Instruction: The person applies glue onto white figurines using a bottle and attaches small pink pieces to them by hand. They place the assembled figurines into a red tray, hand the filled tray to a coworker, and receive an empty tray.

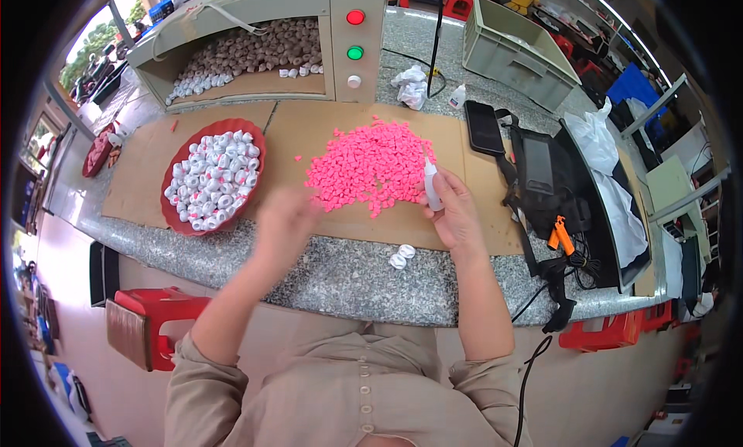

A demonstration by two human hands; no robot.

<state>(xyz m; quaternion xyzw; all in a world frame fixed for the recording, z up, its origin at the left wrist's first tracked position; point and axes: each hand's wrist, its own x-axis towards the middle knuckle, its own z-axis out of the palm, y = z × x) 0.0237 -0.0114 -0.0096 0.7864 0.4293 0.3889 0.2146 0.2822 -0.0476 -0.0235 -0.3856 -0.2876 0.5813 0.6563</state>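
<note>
In my right hand [458, 219] is a small white squeeze bottle [431, 190], upright with its thin nozzle at the top. The fingers wrap round it at the right edge of a heap of small bright pink pieces [368, 164]. My left hand [285, 222] is smeared by motion, so its fingers and anything in them do not show clearly. It hovers between that heap and a red scalloped plate [258, 176]. Piled on the plate are small white round pieces [213, 176], some showing pink. Two similar white pieces [402, 256] lie together on the stone worktop.
Brown cardboard [131, 176] covers part of the speckled worktop [340, 269]. Behind stands a beige machine [356, 68] with many small pieces in its opening. To the right are a black phone [484, 127], a black case [619, 269] with cables and a grey crate [518, 68].
</note>
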